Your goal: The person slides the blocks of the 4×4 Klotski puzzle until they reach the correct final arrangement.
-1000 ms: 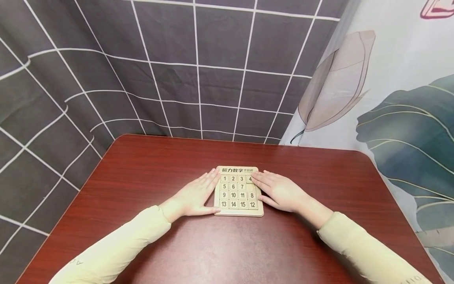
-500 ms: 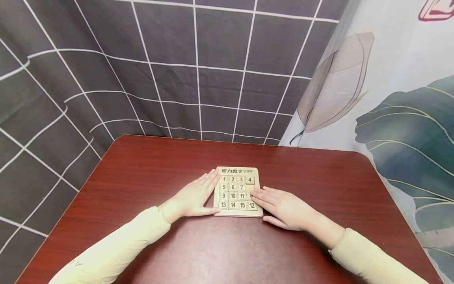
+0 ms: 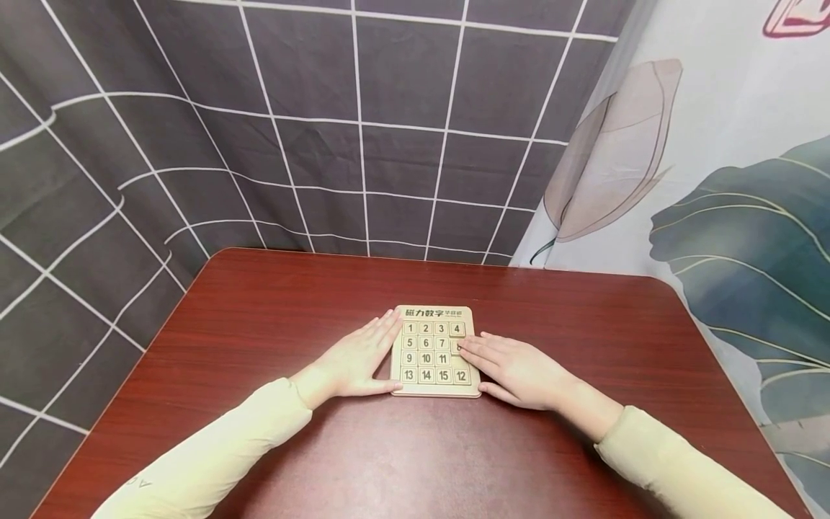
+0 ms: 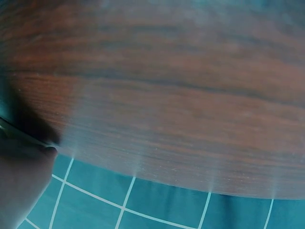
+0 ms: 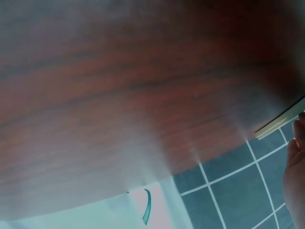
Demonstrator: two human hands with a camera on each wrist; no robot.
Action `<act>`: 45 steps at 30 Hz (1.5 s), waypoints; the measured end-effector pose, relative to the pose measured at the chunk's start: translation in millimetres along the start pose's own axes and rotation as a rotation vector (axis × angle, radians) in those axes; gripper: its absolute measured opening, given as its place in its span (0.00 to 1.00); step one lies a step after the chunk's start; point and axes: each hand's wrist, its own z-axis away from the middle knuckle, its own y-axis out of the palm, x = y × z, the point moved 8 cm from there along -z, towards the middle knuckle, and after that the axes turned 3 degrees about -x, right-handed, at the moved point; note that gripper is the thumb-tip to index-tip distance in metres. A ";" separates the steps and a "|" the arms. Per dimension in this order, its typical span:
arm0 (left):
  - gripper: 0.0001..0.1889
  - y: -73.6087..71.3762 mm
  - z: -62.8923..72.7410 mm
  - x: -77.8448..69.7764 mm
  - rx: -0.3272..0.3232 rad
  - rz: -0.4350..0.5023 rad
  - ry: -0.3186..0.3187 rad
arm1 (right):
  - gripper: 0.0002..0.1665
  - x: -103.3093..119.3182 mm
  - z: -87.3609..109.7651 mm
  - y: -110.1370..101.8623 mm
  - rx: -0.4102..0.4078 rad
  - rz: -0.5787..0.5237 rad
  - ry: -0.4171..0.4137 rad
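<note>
A pale wooden sliding number puzzle (image 3: 431, 390) lies flat on the table, printed with dark characters along its top. My left hand (image 3: 353, 360) rests along its left side, fingers straight by the upper left corner and thumb at the lower left corner. The fingertips of my right hand (image 3: 524, 370), held straight, touch the number 8 tile (image 3: 457, 348) and partly cover it. That tile sits below the 4 tile (image 3: 457, 329); a vacant slot shows between it and the 12 tile (image 3: 461, 375). In the right wrist view, only the board's edge (image 5: 281, 119) shows beside the hand.
The reddish-brown wooden table (image 3: 292, 288) extends around the puzzle on all sides. A dark grey curtain with white grid lines (image 3: 311, 151) hangs behind and to the left. At the right hangs a pale curtain with large leaf prints (image 3: 746, 252).
My right hand moved from the 4 tile down to the 8 tile, then back up slightly, sliding the 8 tile up one row. My left hand stays in place.
</note>
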 end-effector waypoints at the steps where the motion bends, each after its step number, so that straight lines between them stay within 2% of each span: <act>1: 0.57 -0.3 -0.1 -0.1 0.001 -0.001 0.000 | 0.36 -1.4 -0.5 0.7 0.008 0.003 0.007; 9: 0.57 -3.6 -0.2 -2.5 -0.011 0.006 0.011 | 0.36 -0.5 0.2 1.5 0.020 0.000 0.027; 14: 0.56 -5.5 0.6 -3.4 -0.027 0.007 0.020 | 0.36 13.8 6.1 -6.7 -0.015 -0.006 -0.020; 22: 0.56 -3.1 1.5 -2.2 0.002 0.030 -0.004 | 0.35 32.6 13.2 -11.0 -0.042 -0.002 -0.093; 36: 0.56 -3.9 -0.9 -2.8 -0.014 0.021 0.016 | 0.35 14.9 4.9 -6.2 -0.007 0.026 -0.033; 45: 0.56 -6.9 -0.3 -4.3 -0.004 0.023 0.010 | 0.35 13.1 4.7 -4.1 -0.001 0.022 -0.016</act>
